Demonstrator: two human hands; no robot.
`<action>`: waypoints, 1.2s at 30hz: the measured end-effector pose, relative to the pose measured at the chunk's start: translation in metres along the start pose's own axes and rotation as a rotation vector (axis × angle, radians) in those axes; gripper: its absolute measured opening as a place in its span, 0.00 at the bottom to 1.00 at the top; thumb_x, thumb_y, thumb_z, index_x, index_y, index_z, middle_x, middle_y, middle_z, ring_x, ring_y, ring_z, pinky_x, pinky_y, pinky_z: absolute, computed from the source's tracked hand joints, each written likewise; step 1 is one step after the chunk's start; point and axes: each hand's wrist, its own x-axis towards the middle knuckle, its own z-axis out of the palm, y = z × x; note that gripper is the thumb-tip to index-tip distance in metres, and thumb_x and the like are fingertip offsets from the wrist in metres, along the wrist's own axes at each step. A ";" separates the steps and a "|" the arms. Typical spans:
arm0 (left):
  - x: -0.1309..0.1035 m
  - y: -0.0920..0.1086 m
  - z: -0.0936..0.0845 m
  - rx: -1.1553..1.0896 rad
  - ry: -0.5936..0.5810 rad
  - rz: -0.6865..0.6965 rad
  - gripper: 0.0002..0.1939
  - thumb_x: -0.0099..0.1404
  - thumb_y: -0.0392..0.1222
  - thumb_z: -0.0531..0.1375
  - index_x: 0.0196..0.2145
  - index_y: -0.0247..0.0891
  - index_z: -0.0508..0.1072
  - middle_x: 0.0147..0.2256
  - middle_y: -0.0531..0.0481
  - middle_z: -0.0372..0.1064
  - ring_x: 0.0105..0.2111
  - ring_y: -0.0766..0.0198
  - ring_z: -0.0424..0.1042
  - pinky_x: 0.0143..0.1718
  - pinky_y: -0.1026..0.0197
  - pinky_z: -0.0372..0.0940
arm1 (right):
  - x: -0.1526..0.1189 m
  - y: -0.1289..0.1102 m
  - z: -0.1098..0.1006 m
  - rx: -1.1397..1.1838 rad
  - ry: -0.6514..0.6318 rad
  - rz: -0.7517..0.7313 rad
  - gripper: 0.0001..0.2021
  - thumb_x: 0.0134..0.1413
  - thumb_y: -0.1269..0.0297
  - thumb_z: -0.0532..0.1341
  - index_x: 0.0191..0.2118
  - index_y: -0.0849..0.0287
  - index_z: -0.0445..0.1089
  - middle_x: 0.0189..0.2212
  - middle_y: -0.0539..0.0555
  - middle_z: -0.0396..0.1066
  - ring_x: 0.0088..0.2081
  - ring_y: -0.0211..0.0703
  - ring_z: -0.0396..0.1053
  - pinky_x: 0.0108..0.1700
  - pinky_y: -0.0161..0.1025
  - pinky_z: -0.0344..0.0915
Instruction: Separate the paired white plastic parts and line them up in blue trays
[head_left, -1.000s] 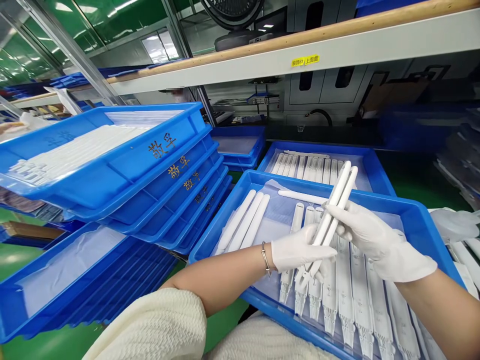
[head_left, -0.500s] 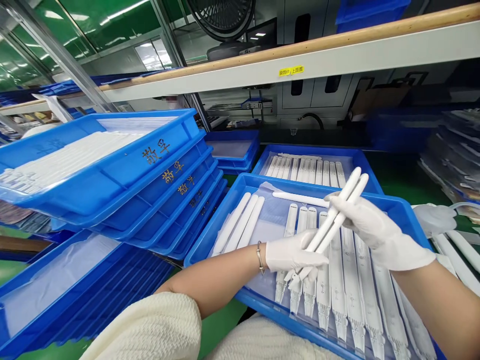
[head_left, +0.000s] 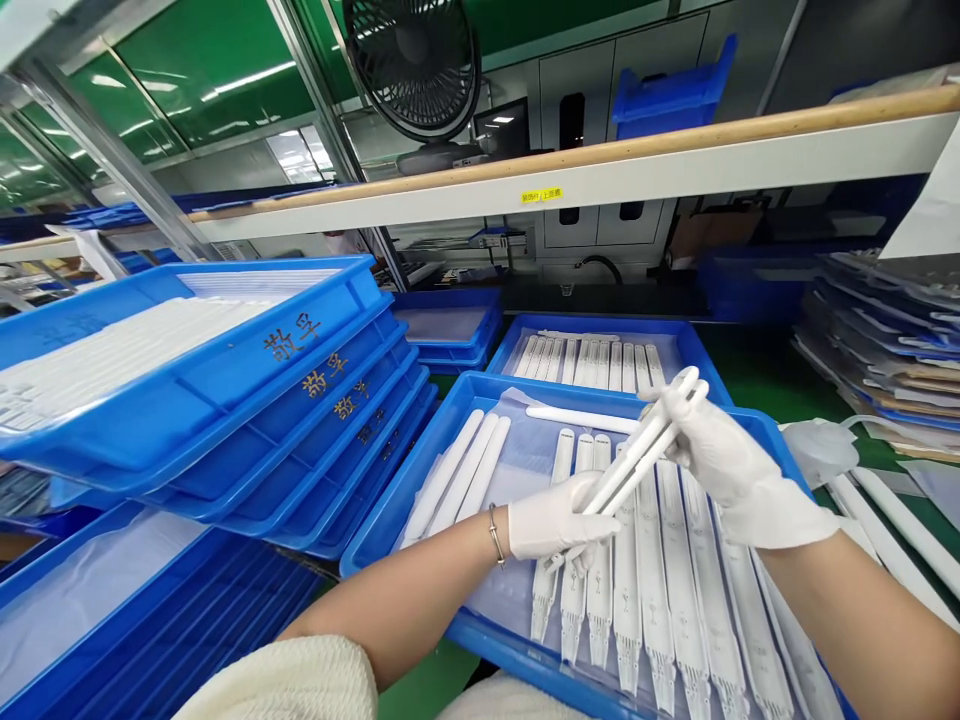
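Note:
Two long white plastic strips (head_left: 637,450) are held at a slant above a blue tray (head_left: 469,640). My left hand (head_left: 559,518), in a white glove, is closed around their lower ends. Near their upper ends, my gloved right hand (head_left: 724,455) is closed on the same strips. Below my hands, several white strips (head_left: 660,600) lie side by side in the tray, with their toothed ends toward me. Three smooth white strips (head_left: 454,475) lie at the tray's left, and another (head_left: 581,418) lies crosswise near its far edge.
Stacked blue trays (head_left: 300,400) stand at the left. Behind the near tray sits another tray of strips (head_left: 600,325). Loose white strips (head_left: 900,530) and a pile of sheets (head_left: 885,340) are at the right. A shelf beam (head_left: 600,185) crosses above.
The view has shifted, so the shelf appears lower and the trays further left. Both hands still hold the two strips, which now look closer together.

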 end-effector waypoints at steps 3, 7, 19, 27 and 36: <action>0.001 -0.003 0.001 -0.025 -0.029 -0.020 0.24 0.65 0.58 0.66 0.45 0.38 0.61 0.28 0.58 0.63 0.17 0.76 0.62 0.17 0.70 0.60 | -0.002 0.002 0.006 0.112 0.003 0.085 0.29 0.40 0.39 0.75 0.38 0.56 0.71 0.22 0.49 0.64 0.21 0.37 0.60 0.20 0.36 0.55; 0.002 -0.003 0.003 -0.111 -0.059 -0.042 0.25 0.65 0.57 0.66 0.46 0.38 0.62 0.30 0.55 0.67 0.18 0.73 0.66 0.17 0.70 0.58 | -0.003 0.002 0.006 0.199 0.021 0.132 0.28 0.40 0.41 0.76 0.36 0.59 0.74 0.22 0.48 0.62 0.21 0.32 0.54 0.19 0.31 0.52; -0.001 -0.004 0.006 -0.125 -0.068 -0.019 0.29 0.66 0.67 0.60 0.45 0.37 0.64 0.33 0.50 0.71 0.17 0.74 0.66 0.15 0.70 0.58 | -0.007 0.000 0.008 0.184 0.036 0.126 0.22 0.46 0.45 0.75 0.34 0.58 0.73 0.24 0.46 0.58 0.24 0.31 0.53 0.23 0.27 0.58; 0.000 -0.002 0.016 -0.092 0.135 -0.069 0.20 0.64 0.50 0.67 0.43 0.39 0.62 0.31 0.55 0.69 0.20 0.70 0.70 0.18 0.68 0.64 | -0.001 0.006 0.001 0.117 -0.022 0.065 0.20 0.51 0.43 0.72 0.35 0.56 0.73 0.26 0.48 0.63 0.26 0.34 0.58 0.26 0.31 0.62; 0.000 0.008 0.019 -0.047 0.309 0.132 0.17 0.63 0.48 0.67 0.41 0.35 0.68 0.24 0.59 0.61 0.16 0.71 0.65 0.17 0.66 0.66 | -0.021 0.006 0.038 -0.347 -0.271 0.063 0.24 0.43 0.56 0.77 0.48 0.52 0.77 0.41 0.55 0.78 0.43 0.58 0.76 0.40 0.46 0.74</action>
